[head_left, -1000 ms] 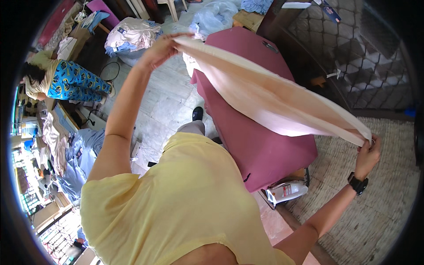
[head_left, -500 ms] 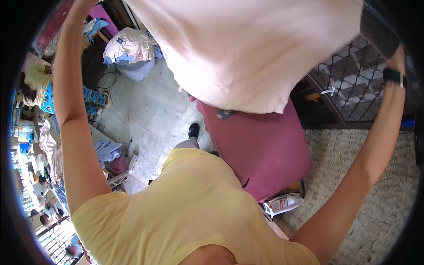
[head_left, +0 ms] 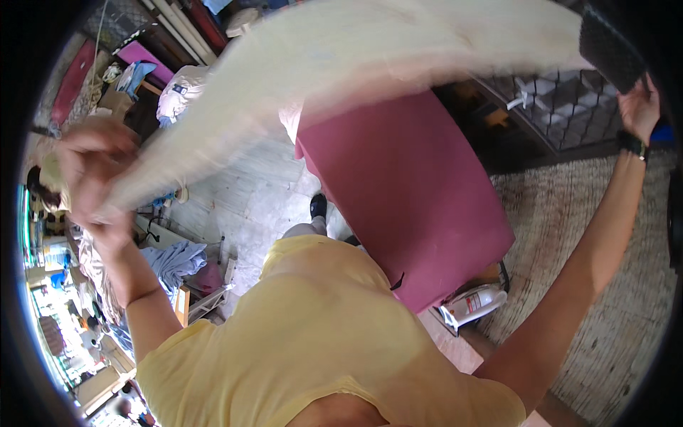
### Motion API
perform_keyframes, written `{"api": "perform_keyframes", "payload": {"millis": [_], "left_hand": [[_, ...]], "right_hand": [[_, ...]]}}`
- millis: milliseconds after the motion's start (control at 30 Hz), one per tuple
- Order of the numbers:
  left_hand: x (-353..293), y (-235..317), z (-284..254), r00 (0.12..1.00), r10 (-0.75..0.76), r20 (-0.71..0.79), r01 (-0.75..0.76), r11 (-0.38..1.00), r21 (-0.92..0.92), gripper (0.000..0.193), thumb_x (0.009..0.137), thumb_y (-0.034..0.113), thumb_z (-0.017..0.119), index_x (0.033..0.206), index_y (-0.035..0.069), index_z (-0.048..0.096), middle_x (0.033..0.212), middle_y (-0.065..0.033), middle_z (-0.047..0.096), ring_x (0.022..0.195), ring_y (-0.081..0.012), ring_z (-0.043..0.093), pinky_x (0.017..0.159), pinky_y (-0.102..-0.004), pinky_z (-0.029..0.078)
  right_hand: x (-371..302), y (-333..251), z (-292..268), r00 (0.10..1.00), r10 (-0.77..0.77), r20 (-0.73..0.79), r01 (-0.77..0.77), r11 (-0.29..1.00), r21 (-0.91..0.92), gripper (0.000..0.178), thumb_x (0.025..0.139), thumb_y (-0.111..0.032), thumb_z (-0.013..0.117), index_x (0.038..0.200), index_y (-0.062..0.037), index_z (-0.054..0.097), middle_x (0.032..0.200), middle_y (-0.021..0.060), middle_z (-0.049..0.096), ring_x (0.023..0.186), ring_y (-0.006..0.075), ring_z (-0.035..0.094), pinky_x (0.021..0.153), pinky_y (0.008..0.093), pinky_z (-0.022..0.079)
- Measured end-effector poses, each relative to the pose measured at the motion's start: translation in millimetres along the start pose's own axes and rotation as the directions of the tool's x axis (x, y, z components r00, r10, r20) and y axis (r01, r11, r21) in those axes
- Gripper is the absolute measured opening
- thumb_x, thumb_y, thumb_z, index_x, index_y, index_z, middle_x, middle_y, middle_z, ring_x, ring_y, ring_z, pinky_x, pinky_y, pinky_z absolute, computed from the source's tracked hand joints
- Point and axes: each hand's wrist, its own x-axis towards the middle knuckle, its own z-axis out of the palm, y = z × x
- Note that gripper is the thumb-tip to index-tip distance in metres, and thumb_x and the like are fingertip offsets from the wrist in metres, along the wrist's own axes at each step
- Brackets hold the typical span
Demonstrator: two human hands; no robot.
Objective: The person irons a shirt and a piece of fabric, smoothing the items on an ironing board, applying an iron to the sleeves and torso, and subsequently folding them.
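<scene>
A large pale cloth (head_left: 398, 43) stretches in the air between my raised arms, smeared by motion. Its near left end runs into my left hand (head_left: 99, 171), which is blurred but closed on it. Far to the right, my right hand (head_left: 638, 107) grips the lower corner of a dark textured piece (head_left: 610, 46). This piece meets the cloth's right end; whether it belongs to the cloth I cannot tell. Below the cloth stands a padded surface with a maroon cover (head_left: 413, 206), partly hidden at its far end.
A white rounded object (head_left: 475, 302) rests by the maroon surface's near end. A woven mat (head_left: 590, 235) covers the floor at right, beside a dark lattice gate (head_left: 569, 107). Leftward are a cloth heap (head_left: 181, 92), blue-grey clothing (head_left: 174, 263) and a partly hidden person (head_left: 46, 178).
My left hand has come down and nearer from the upper edge, drawing the cloth's left end with it. The cloth has swung up off the maroon cover. My right hand has barely moved.
</scene>
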Motion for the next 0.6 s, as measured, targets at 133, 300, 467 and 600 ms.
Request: {"api": "perform_keyframes", "payload": {"millis": [133,300,467,600], "left_hand": [[-46,41,88,0.798,0.001,0.602,0.366,0.793,-0.487,0.02,0.083,0.019,0.07,0.079,0.0,0.066,0.079,-0.0143,0.062,0.066,-0.0286,0.063,0.051,-0.0374,0.046],[-105,92,227,0.648,0.3,0.7,0.565,0.426,-0.706,0.015,0.085,0.007,0.063,0.096,-0.004,0.061,0.08,-0.0174,0.06,0.073,-0.0331,0.059,0.062,-0.0411,0.046],[-161,148,333,0.448,0.551,0.704,0.711,0.257,-0.654,0.02,0.086,0.013,0.065,0.101,0.0,0.063,0.081,-0.0183,0.063,0.074,-0.034,0.059,0.067,-0.0408,0.045],[-197,186,363,0.272,0.645,0.714,0.78,0.287,-0.557,0.028,0.085,0.014,0.069,0.11,0.002,0.063,0.09,-0.0162,0.067,0.081,-0.0313,0.062,0.07,-0.0385,0.047]], "right_hand": [[-111,77,-45,0.744,0.151,-0.651,-0.371,0.903,-0.214,0.042,0.095,-0.022,0.06,0.129,0.0021,0.055,0.128,0.0114,0.058,0.108,0.0146,0.058,0.088,0.0243,0.047],[-272,195,-174,0.49,0.434,-0.756,-0.78,0.606,-0.158,0.025,0.091,-0.009,0.062,0.116,-0.0054,0.065,0.107,0.0043,0.068,0.077,0.0104,0.063,0.066,0.022,0.049],[-437,278,-222,0.293,0.266,-0.918,-0.921,0.336,-0.197,0.021,0.091,-0.01,0.057,0.095,-0.0146,0.077,0.092,0.0042,0.073,0.066,0.0132,0.065,0.056,0.0265,0.051],[-432,323,-160,-0.037,0.191,-0.981,-0.977,-0.212,-0.004,0.021,0.09,-0.02,0.058,0.099,-0.0168,0.077,0.109,0.0098,0.071,0.101,0.0223,0.068,0.086,0.036,0.055]]}}
